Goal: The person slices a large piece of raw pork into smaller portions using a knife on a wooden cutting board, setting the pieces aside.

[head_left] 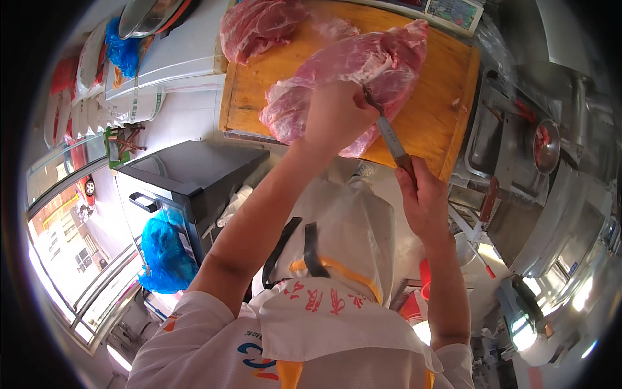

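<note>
A large slab of pink raw meat (395, 58) lies on a wooden cutting board (453, 117), with a second piece (259, 26) at the back left. My left hand (340, 113) is on the large slab with its fingers curled, gripping it beside a cut. My right hand (421, 194) holds a knife (392, 136) by its wooden handle. The blade's tip is in the meat close to my left fingers, partly hidden.
A dark appliance (194, 162) with a blue bag (162, 253) stands at the left, below a white counter (168, 65). At the right sit a metal tray (483, 155) and a steel bowl (546, 146) with red scraps. A scale (453, 13) is behind the board.
</note>
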The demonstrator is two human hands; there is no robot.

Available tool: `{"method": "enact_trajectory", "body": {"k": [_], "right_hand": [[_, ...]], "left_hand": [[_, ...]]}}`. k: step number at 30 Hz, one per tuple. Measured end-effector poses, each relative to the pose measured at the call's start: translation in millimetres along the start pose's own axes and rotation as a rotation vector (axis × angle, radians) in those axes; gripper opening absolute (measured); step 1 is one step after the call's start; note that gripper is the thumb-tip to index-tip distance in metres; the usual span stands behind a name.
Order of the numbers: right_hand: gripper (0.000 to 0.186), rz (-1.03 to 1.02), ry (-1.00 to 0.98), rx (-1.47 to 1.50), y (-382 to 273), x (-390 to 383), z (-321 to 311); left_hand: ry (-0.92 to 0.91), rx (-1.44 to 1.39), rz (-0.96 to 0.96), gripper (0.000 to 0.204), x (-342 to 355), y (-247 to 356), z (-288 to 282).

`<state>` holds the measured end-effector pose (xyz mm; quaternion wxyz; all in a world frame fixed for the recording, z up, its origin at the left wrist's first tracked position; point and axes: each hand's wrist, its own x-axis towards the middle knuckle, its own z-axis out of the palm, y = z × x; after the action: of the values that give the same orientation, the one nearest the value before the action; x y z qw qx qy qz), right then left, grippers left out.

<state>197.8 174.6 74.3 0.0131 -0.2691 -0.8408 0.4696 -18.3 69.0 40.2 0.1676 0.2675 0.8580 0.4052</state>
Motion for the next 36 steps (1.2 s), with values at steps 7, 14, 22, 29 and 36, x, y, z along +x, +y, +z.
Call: {"method": "enact_trajectory", "body": {"k": [7,14,22,29,36], "right_hand": [[0.012,0.041,-0.027,0.027,-6,3,0],[0.013,0.085,-0.059,0.062,-2,-8,3],[0.013,0.097,-0.093,0.008,3,-19,-5],[0.012,0.114,-0.059,0.066,-8,-3,-25],[0.014,0.119,-0.014,0.075,-1,4,-22]], "left_hand": [[-0.048,0.054,-0.048,0.017,0,0,-3],[0.024,0.108,0.008,0.013,-8,-7,4],[0.124,0.082,0.047,0.011,-16,-17,9],[0.142,0.014,0.046,0.013,-24,-11,4],[0.181,-0.062,0.072,0.015,-18,0,1]]}}
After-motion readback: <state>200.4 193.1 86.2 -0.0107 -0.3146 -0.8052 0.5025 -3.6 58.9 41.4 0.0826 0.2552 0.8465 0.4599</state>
